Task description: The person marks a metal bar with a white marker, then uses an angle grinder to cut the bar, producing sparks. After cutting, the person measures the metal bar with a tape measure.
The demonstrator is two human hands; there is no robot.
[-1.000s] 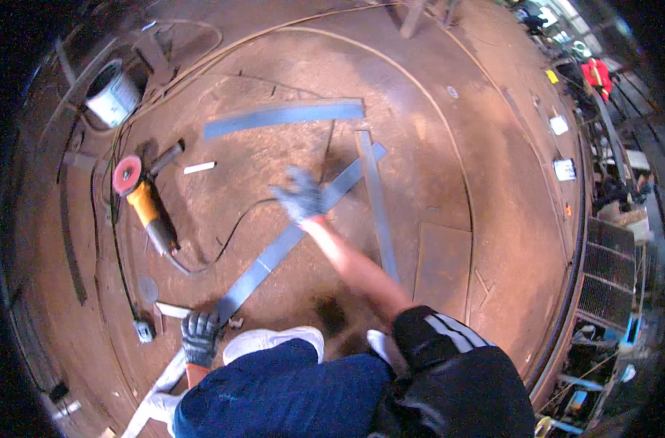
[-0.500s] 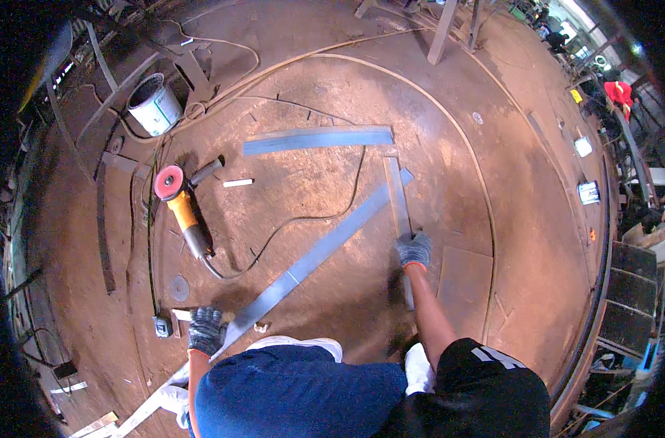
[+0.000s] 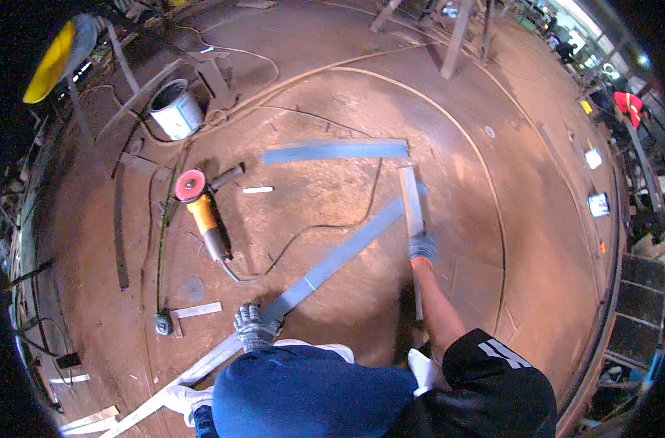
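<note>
My right hand (image 3: pixel 422 247), in a grey knit glove with an orange cuff, is closed around a flat metal bar (image 3: pixel 412 197). The bar's far end lies across the upper end of a long blue-grey metal strip (image 3: pixel 347 253). That strip runs diagonally down to the lower left and has a white line across it. My left hand (image 3: pixel 255 328), also gloved, rests over the strip's nearer part with its fingers stretched out. Beside it lie a small metal square (image 3: pixel 199 310) and a tape measure (image 3: pixel 163 325), its tape drawn out away from me.
An angle grinder (image 3: pixel 203 213) with a red disc lies left of the strip, its cord curving right. Beyond are a second blue-grey strip (image 3: pixel 336 151), a white marker stick (image 3: pixel 258 190), a paint bucket (image 3: pixel 177 113) and a looping hose (image 3: pixel 420 93). A person in red (image 3: pixel 629 106) is far right.
My left hand has moved right, from beside the metal square onto the long strip. My right hand stays on the bar. The whole view has shifted slightly, so everything appears further right.
</note>
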